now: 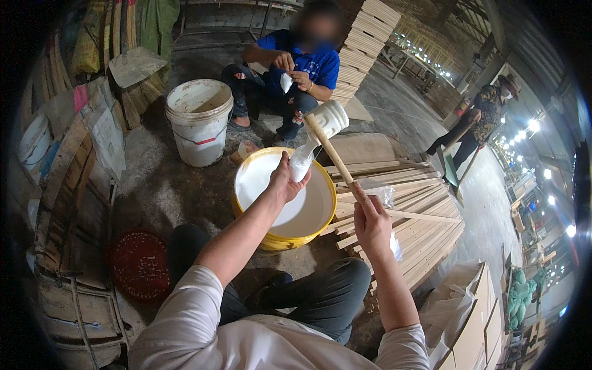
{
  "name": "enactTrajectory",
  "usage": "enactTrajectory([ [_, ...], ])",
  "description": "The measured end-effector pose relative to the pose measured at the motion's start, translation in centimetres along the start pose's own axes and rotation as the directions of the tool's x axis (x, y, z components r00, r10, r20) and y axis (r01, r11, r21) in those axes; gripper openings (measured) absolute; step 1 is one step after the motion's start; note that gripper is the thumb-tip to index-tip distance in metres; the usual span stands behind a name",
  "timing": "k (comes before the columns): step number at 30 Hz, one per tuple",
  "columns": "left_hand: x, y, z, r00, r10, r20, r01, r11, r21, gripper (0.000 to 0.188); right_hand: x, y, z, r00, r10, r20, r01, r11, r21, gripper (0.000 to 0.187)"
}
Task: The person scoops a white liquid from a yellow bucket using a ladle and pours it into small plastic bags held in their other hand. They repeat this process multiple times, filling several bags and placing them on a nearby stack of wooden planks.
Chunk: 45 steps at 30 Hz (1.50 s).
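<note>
My left hand (286, 184) is closed around a small clear plastic bag (302, 161), which has white stuff in its lower part. Its place is above a yellow-rimmed bucket (285, 242) of white liquid, between my knees and a seated person. In my right hand (372, 225) is the wooden handle of a ladle (334, 154). The ladle's white cup (335, 118) is tipped over the mouth of the bag, and white liquid seems to run down from it into the bag.
Wooden strips (413, 228) lie piled right of the bucket. A stained white bucket (200, 145) stands far left, a red basket (142, 265) near left. Opposite, a seated person (314, 68) handles a small white bag. Another person (481, 117) stands far right holding a long-handled dustpan.
</note>
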State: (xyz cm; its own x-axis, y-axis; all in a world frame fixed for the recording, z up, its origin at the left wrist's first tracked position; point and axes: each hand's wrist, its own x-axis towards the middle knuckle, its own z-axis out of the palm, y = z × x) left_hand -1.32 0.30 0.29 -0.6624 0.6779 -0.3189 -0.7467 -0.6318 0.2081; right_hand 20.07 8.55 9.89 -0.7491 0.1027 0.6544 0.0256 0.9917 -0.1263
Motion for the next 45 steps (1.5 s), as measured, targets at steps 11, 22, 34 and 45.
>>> enactTrajectory([
  [11,-0.1,0.0,0.1,1.000,-0.004,-0.026,0.004,1.000,0.014,0.040,0.0,-0.1,0.1,1.000,-0.012,-0.011,0.012,1.000,-0.011,0.048],
  [22,-0.2,0.1,0.0,1.000,0.007,0.023,-0.008,1.000,0.013,0.038,0.3,-0.4,0.0,1.000,-0.005,-0.010,0.005,1.000,0.003,0.045],
  [34,-0.2,0.3,-0.1,0.999,0.016,0.032,-0.017,1.000,0.014,0.039,0.5,-0.6,-0.1,0.999,-0.044,-0.009,0.044,0.999,-0.030,0.046],
  [45,-0.2,1.0,-1.1,0.998,-0.003,0.066,0.000,0.999,0.035,0.042,-1.1,1.5,2.5,0.616,0.461,0.639,-0.630,-0.198,0.750,0.038],
])
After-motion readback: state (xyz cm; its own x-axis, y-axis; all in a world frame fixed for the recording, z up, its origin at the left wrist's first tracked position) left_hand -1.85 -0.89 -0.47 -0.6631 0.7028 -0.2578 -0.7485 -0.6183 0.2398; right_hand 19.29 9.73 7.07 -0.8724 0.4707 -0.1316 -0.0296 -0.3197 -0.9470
